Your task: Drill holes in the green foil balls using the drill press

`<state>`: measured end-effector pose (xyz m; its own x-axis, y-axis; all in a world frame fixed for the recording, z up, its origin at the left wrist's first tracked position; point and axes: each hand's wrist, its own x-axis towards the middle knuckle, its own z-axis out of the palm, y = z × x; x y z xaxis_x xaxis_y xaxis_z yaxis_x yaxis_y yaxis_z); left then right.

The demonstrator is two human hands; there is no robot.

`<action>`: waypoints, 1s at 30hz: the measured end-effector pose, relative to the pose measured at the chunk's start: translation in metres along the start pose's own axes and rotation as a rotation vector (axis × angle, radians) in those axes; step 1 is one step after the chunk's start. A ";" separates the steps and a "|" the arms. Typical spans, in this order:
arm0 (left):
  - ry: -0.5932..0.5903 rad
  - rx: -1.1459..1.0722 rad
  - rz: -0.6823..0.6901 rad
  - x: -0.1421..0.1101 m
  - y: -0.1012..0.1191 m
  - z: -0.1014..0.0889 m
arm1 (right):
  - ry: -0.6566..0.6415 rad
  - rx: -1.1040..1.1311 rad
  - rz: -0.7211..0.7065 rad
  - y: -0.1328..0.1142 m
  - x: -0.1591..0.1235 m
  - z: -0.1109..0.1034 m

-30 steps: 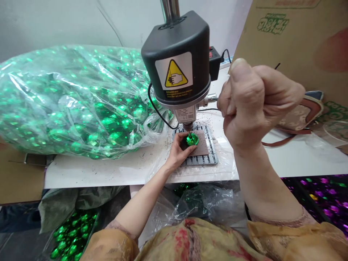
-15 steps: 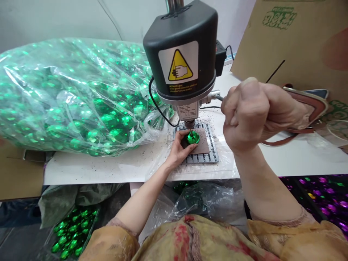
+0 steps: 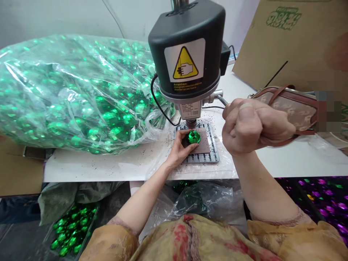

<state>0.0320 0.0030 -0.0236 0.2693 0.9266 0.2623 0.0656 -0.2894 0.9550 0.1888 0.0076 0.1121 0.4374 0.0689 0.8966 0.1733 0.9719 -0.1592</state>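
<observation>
My left hand [image 3: 179, 149] pinches a shiny green faceted bead [image 3: 194, 137] between thumb and fingers. A dark hole shows in the bead's top. It rests on a brown square board [image 3: 202, 145] lying over the slotted metal base plate [image 3: 213, 156] of a bench drill press [image 3: 187, 50]. The drill's chuck [image 3: 191, 123] hangs just above the bead. My right hand [image 3: 244, 127] is closed in a fist round the drill's feed lever [image 3: 223, 100], whose grip end is hidden inside the fingers.
A big clear bag of green beads [image 3: 81, 98] fills the table's left side. A patterned pouch [image 3: 293, 105] lies behind my right hand, near a cardboard box [image 3: 293, 43]. Below the table are a bin of green beads [image 3: 72, 228] and purple beads [image 3: 326, 203]. Dark shavings dot the tabletop.
My right hand has moved slightly down and left with the lever. The bit that reached the bead has risen, baring the hole. My left hand keeps its pinch; the view has shifted a little.
</observation>
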 end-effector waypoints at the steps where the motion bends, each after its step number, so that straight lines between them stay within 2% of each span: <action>1: -0.005 0.000 0.001 0.000 0.000 0.000 | 0.009 0.011 -0.031 0.002 0.000 0.000; 4: -0.001 -0.001 0.004 0.000 0.000 0.000 | 0.017 0.026 -0.083 0.007 -0.003 -0.001; 11: 0.015 -0.023 -0.016 -0.001 0.000 0.000 | -0.061 0.001 -0.082 0.003 -0.013 -0.010; 14: 0.029 -0.014 -0.006 0.001 0.001 0.002 | 0.006 -0.048 0.033 -0.005 0.002 0.001; 17: 0.124 0.100 0.051 -0.003 0.007 0.005 | 0.046 -0.078 0.182 -0.008 0.030 0.018; 19: 0.208 0.261 0.134 -0.015 0.014 0.004 | 0.031 -0.037 0.246 -0.007 0.045 0.026; 21: 0.209 0.420 0.249 -0.037 0.022 -0.001 | 0.005 -0.018 0.259 -0.004 0.053 0.030; 22: 0.168 0.483 0.319 -0.052 0.026 -0.005 | -0.004 -0.016 0.256 -0.003 0.055 0.030; 24: 0.011 0.596 0.485 -0.084 0.032 -0.013 | 0.000 -0.002 0.244 -0.003 0.055 0.028; 27: -0.342 0.905 0.692 -0.128 0.035 -0.027 | -0.001 0.027 0.275 -0.009 0.052 0.027; 29: -0.503 1.018 0.745 -0.142 0.035 -0.036 | -0.002 0.017 0.317 -0.014 0.051 0.026; 30: -0.520 1.008 0.763 -0.142 0.036 -0.040 | 0.006 0.005 0.334 -0.016 0.051 0.026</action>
<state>-0.0423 -0.1290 -0.0208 0.8660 0.3281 0.3775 0.3447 -0.9384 0.0249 0.1849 0.0013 0.1709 0.4743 0.3824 0.7930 0.0155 0.8970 -0.4418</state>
